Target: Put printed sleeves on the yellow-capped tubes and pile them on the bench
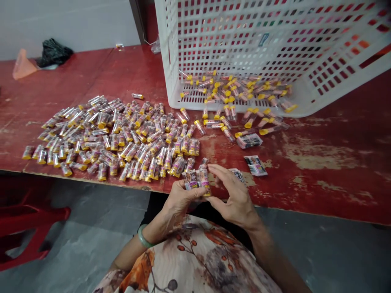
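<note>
Worn red tabletop (324, 195) meets lower centre, where the left hand (179, 200) pinches 1 yellow-capped tube (203, 177), probably light, stiff, slick, best gripped mid-barrel, beside the right hand (236, 200), fingers parted.

1. Two hands, left (183, 197) and right (235, 197), are meeting at lower centre.
2. Well over a hundred yellow-capped tubes (152, 166) are crowding left and centre, too heaped for exact counting.
3. Three bundles of printed slips (255, 166) are lying right of centre.
4. One white crate (172, 53) is filling the upper right.
5. One black bag (55, 53) is sitting upper left.
6. One red stool (33, 219) is standing lower left.
</note>
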{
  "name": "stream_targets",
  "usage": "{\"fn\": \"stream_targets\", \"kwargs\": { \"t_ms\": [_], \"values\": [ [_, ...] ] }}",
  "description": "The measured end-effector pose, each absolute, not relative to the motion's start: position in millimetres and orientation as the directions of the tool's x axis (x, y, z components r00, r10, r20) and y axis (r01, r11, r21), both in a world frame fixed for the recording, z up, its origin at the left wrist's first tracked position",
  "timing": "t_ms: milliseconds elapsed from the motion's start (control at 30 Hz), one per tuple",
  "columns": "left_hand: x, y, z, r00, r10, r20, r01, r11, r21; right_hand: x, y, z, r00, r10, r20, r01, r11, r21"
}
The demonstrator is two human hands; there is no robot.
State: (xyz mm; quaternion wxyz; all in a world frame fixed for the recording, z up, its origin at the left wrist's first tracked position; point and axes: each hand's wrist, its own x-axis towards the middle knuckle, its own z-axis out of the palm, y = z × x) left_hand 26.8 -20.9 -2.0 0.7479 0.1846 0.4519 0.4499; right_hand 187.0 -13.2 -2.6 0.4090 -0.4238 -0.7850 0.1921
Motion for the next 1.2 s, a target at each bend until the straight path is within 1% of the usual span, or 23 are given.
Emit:
{"fn": "stream_targets", "kwargs": {
  "t_ms": [67,167,267,333,400,467,567,633,767,900,967,1033,1133,1200],
  "values": [
    [22.3,-18.8,-3.3,0.216,0.83,-0.515,-0.48,0.549,0.684,188.3,-6.6,1.0,-0.383,0.804,0.455,0.484,0.595,-0.642],
    [15.0,-12.9,-2.8,0.205,0.837,-0.506,-0.511,0.533,0.674,183.5,3.7,8.0,-0.421,0.792,0.442,0.427,0.603,-0.673],
    [2.5,-3.9,-0.5,0.131,0.863,-0.487,-0.586,0.464,0.665,173.4,22.9,14.6,-0.469,0.782,0.411,0.363,0.595,-0.717],
    [-9.5,1.5,0.3,0.069,0.866,-0.496,-0.619,0.427,0.66,165.2,46.8,14.8,-0.477,0.775,0.415,0.349,0.6,-0.72],
    [-22.2,4.0,0.1,0.007,0.862,-0.506,-0.636,0.394,0.663,155.8,80.9,10.3,-0.429,0.793,0.433,0.386,0.595,-0.705],
    [-32.6,2.8,-0.7,-0.022,0.862,-0.507,-0.637,0.378,0.672,145.3,121.6,1.9,-0.348,0.836,0.425,0.49,0.548,-0.678],
    [-41.1,-3.3,-1.7,0.001,0.863,-0.505,-0.598,0.405,0.692,128.1,177.3,-13.2,-0.24,0.909,0.342,0.682,0.408,-0.606],
    [-43.2,-6.7,-2.1,0.013,0.868,-0.497,-0.56,0.418,0.716,116.8,200.6,-22.1,-0.221,0.931,0.29,0.737,0.354,-0.575],
    [-43.9,-6.5,-1.6,-0.02,0.882,-0.47,-0.549,0.383,0.743,98.5,212.4,-32.9,-0.26,0.939,0.225,0.754,0.343,-0.56],
    [-42.7,-1.4,1.2,0.005,0.877,-0.48,-0.576,0.394,0.716,104.1,211.7,-30.3,-0.296,0.935,0.196,0.745,0.354,-0.565],
    [-42.3,0.9,2.1,0.004,0.871,-0.491,-0.58,0.402,0.708,122.4,215.0,-26.7,-0.244,0.95,0.196,0.761,0.313,-0.568],
    [-42.0,2.6,1.5,-0.008,0.871,-0.492,-0.579,0.397,0.712,147.8,218.6,-25.2,-0.143,0.968,0.207,0.795,0.237,-0.558],
    [-40.0,4.5,-2.0,-0.035,0.874,-0.485,-0.576,0.379,0.724,183.6,219.0,-29.0,0.014,0.977,0.213,0.851,0.101,-0.516],
    [-36.8,5.4,-4.8,-0.045,0.872,-0.487,-0.575,0.376,0.726,197.8,215.1,-33.3,0.064,0.978,0.2,0.874,0.041,-0.483]
  ]
}}
